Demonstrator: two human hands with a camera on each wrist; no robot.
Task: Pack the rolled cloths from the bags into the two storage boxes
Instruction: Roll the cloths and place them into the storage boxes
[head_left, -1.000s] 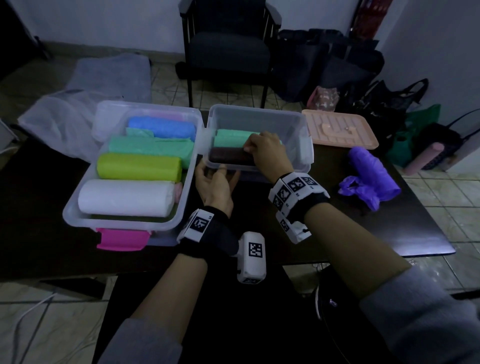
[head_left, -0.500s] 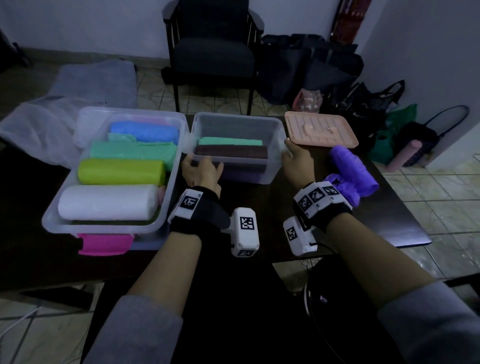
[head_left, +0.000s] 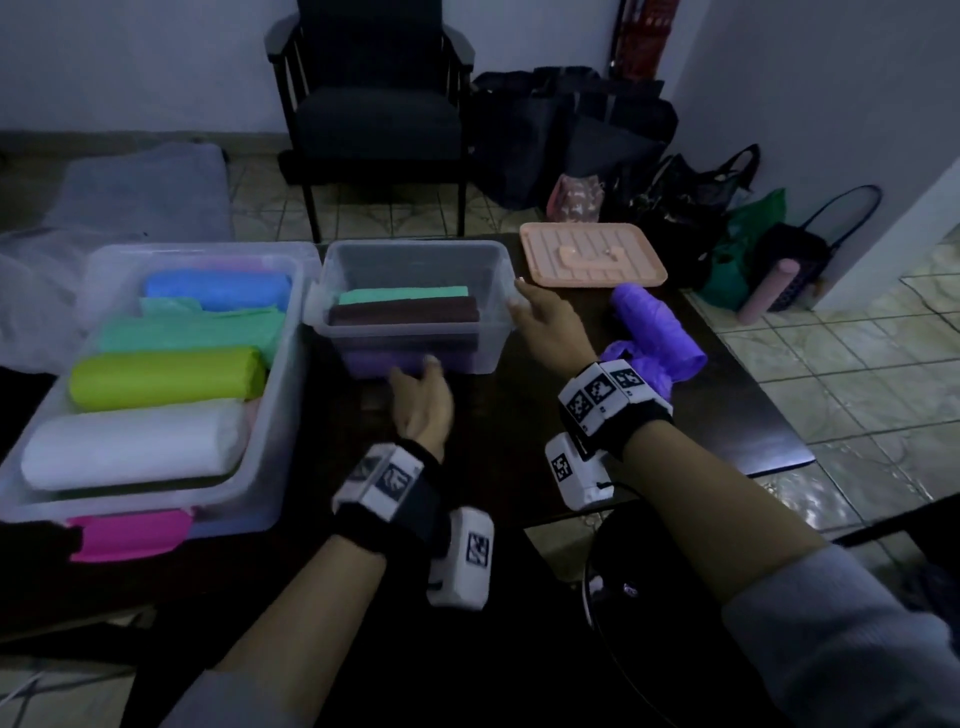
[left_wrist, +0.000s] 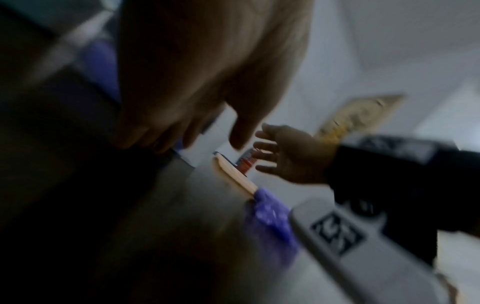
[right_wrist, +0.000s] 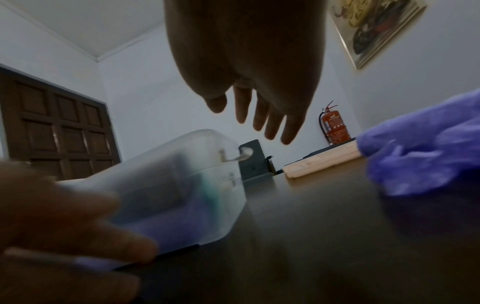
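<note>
Head view shows the packing well advanced: the large storage box (head_left: 156, 374) on the left holds white, lime, green and blue rolls up to its rim, while the small storage box (head_left: 415, 306) beside it holds a teal roll, a dark brown roll and a purple one beneath, with room above them. One purple rolled cloth (head_left: 657, 327), partly in a loose purple bag, lies on the table (head_left: 727, 415) to the right, so at least that one seems left to pack; the peach lid (head_left: 592, 254) lies behind it, off the box. The left hand (head_left: 421, 405) has loose fingers touching the small box's near wall and holds nothing; the right hand (head_left: 545, 325) is spread flat and empty just beside the box's right end. A second earlier the right hand was inside the small box pressing on the rolls; it has since come out to the right, and the left hand has slid rightward along the front wall. Left wrist view is blurred, showing the left hand (left_wrist: 202, 82) relaxed and the right hand (left_wrist: 285, 156) splayed. Right wrist view shows the right hand (right_wrist: 259, 102) with straight fingers gripping nothing, above the table between the box and the purple cloth
</note>
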